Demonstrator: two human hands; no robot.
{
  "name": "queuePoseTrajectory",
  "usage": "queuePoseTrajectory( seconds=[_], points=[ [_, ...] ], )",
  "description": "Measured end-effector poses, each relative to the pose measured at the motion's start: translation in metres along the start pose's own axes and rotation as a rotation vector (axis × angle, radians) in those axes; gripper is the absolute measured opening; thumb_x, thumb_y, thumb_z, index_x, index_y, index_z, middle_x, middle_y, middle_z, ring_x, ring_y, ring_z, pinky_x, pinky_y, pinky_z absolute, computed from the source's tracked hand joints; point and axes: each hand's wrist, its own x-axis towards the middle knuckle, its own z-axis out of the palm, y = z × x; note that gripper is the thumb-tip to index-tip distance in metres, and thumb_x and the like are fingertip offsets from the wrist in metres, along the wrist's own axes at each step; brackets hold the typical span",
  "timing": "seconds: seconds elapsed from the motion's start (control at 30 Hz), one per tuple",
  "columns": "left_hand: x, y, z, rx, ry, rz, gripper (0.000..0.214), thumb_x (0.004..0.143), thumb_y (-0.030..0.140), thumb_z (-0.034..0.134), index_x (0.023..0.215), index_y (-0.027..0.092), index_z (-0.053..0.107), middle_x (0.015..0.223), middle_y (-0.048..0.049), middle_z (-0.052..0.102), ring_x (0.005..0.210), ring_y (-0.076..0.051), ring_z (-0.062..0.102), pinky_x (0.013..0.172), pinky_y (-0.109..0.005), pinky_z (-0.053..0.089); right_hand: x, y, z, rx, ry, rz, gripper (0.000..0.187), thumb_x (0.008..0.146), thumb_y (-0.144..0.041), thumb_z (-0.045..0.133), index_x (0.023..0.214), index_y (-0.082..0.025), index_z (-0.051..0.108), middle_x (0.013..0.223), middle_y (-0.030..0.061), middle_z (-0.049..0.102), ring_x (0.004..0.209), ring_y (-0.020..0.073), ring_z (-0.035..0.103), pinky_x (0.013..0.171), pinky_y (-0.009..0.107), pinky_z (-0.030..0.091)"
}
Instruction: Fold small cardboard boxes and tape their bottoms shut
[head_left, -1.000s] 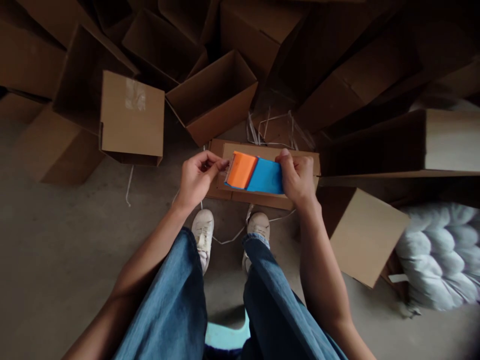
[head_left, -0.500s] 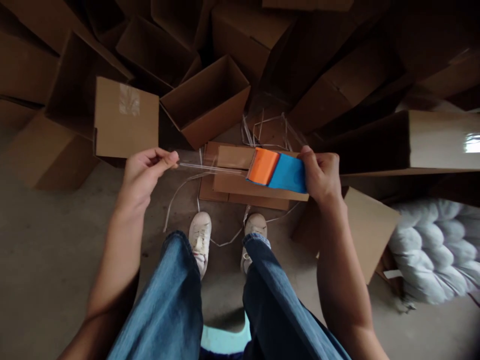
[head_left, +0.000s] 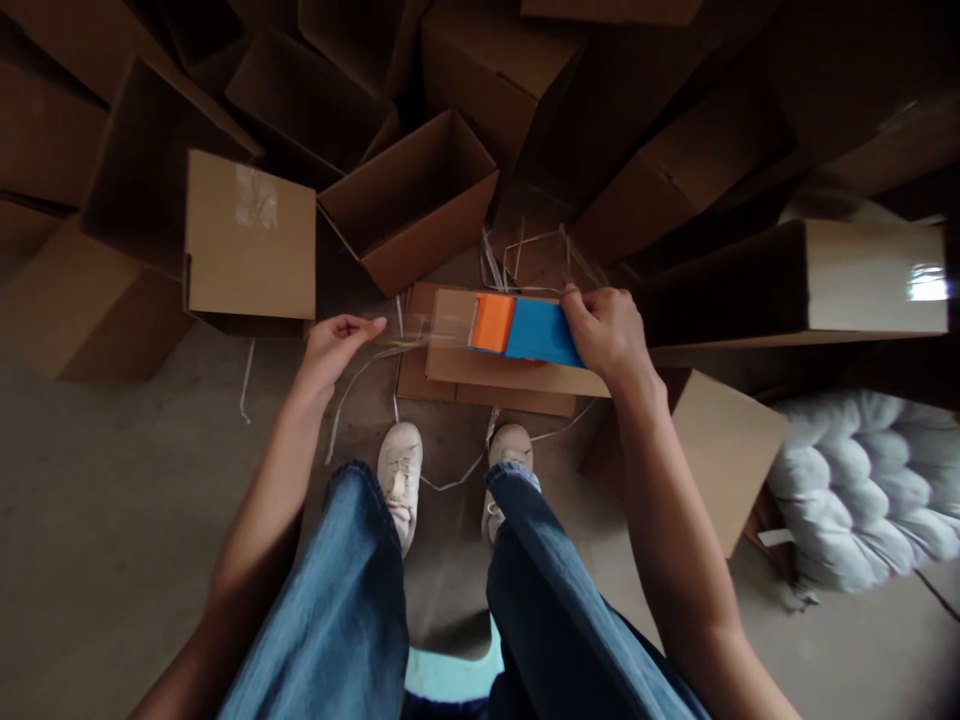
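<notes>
My right hand (head_left: 609, 330) is closed round the blue end of an orange and blue tape dispenser (head_left: 536, 328), held over folded cardboard (head_left: 517, 378) on the floor. A strip of clear packing tape (head_left: 442, 328) stretches leftward from the dispenser's orange end. At the strip's far end, the fingers of my left hand (head_left: 341, 345) are pinched together on the tape. Below the dispenser, the cardboard lies in flat layers, with white string (head_left: 454, 487) running beside and under it. Whether the tape touches the cardboard is hard to tell.
Open cardboard boxes (head_left: 420, 220) crowd the far side. One box with a taped flap (head_left: 251, 250) stands at left, and a long box (head_left: 862, 280) at right. A grey tufted cushion (head_left: 862, 480) lies at the right. White shoes (head_left: 401, 470) and a pale turquoise stool (head_left: 454, 672) are near me.
Both hands have moved inward toward each other. The dispenser has shifted left and sits flatter over the cardboard, and the tape strip between my hands is shorter and turned flatter.
</notes>
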Motion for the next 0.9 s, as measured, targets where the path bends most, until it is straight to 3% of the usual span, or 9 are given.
queuePoseTrajectory(
  seconds=[0.17, 0.33, 0.47, 0.67, 0.9],
  points=[
    [0.001, -0.010, 0.019, -0.009, 0.012, -0.025, 0.046, 0.053, 0.051, 0.086, 0.072, 0.020, 0.059, 0.071, -0.0004, 0.057, 0.069, -0.014, 0.053, 0.065, -0.027, 0.041, -0.002, -0.007, 0.000, -0.047, -0.004, 0.006, 0.048, 0.095, -0.047, 0.036, 0.067, -0.019, 0.065, 0.059, 0.0110, 0.057, 0.070, 0.0253, 0.055, 0.063, 0.035, 0.026],
    [0.004, -0.021, 0.033, 0.062, 0.100, -0.036, 0.058, 0.047, 0.055, 0.088, 0.079, 0.021, 0.054, 0.077, 0.0005, 0.053, 0.073, -0.015, 0.053, 0.068, -0.028, 0.042, -0.003, -0.010, 0.001, -0.058, 0.005, 0.011, 0.047, 0.095, -0.046, 0.038, 0.067, -0.020, 0.065, 0.060, 0.0115, 0.059, 0.072, 0.0260, 0.056, 0.063, 0.035, 0.025],
    [0.006, -0.026, 0.040, 0.178, 0.149, -0.009, 0.061, 0.049, 0.058, 0.087, 0.083, 0.023, 0.050, 0.083, -0.0013, 0.054, 0.081, -0.019, 0.056, 0.072, -0.031, 0.044, -0.002, -0.005, 0.004, -0.009, 0.031, -0.010, 0.046, 0.095, -0.048, 0.040, 0.065, -0.021, 0.064, 0.058, 0.0100, 0.057, 0.070, 0.0255, 0.056, 0.062, 0.034, 0.025],
    [0.005, -0.026, 0.047, 0.250, 0.126, -0.051, 0.066, 0.051, 0.061, 0.086, 0.088, 0.023, 0.046, 0.092, -0.0037, 0.054, 0.091, -0.023, 0.059, 0.078, -0.034, 0.045, -0.001, 0.001, 0.008, 0.066, 0.057, -0.061, 0.046, 0.095, -0.048, 0.043, 0.061, -0.022, 0.060, 0.056, 0.0091, 0.054, 0.070, 0.0252, 0.055, 0.062, 0.034, 0.025],
    [0.002, -0.022, 0.052, 0.257, 0.113, -0.077, 0.069, 0.051, 0.063, 0.084, 0.091, 0.023, 0.044, 0.096, -0.0049, 0.053, 0.097, -0.025, 0.058, 0.079, -0.035, 0.044, -0.004, -0.003, 0.006, 0.054, 0.037, -0.017, 0.048, 0.096, -0.048, 0.044, 0.059, -0.021, 0.059, 0.055, 0.0086, 0.053, 0.069, 0.0248, 0.055, 0.063, 0.034, 0.026]
  ],
)
